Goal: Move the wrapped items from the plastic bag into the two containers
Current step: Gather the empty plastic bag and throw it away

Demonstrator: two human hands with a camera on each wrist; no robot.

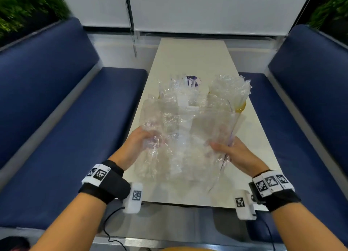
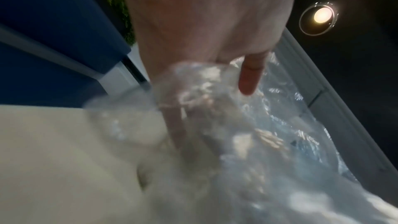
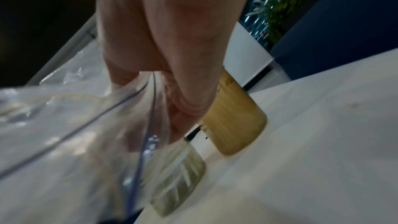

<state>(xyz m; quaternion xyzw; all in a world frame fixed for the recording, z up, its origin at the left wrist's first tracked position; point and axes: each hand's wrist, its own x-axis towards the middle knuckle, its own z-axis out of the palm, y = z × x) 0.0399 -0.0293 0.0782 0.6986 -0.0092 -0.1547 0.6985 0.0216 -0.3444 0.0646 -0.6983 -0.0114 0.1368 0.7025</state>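
I hold a clear zip-top plastic bag (image 1: 188, 137) above the near half of the table, with crinkly clear-wrapped items inside it. My left hand (image 1: 140, 145) grips the bag's left side, fingers curled into the plastic (image 2: 258, 142) and thumb on top. On the right edge of the bag (image 3: 64, 142), by its blue zip line, my right hand (image 1: 230, 152) pinches the film. Behind the bag stand two containers. The right yellow one (image 1: 240, 107) holds wrapped items (image 1: 230, 88). More wrapped items (image 1: 175, 90) fill the left one, which is mostly hidden.
The narrow white table (image 1: 192, 58) runs away from me between two blue benches (image 1: 66, 118). A round purple-and-white object (image 1: 193, 80) lies behind the left container. The yellow container (image 3: 237, 122) stands close beyond my right hand (image 3: 172, 40).
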